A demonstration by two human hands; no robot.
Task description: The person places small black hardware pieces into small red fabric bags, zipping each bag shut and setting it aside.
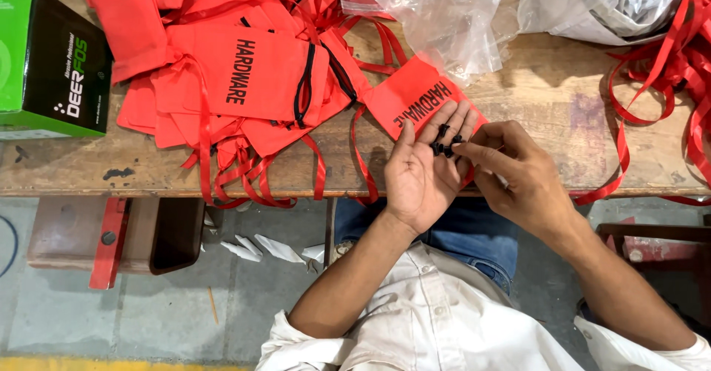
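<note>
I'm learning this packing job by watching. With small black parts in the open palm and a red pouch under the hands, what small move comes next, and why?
Probably pinch one black part off the left hand with the right hand. Its fingertips already touch the little heap, and the red pouch lies flat on the bench just beneath.

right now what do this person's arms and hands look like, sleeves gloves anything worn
Both hands are bare: no gloves, rings, or watch show on the left hand or the right hand. The forearms are uncovered too. The person wears an off-white button shirt with its sleeves rolled up near the elbows, the cuffs bunched in soft folds. The cloth looks slightly creased and smudged.
</note>
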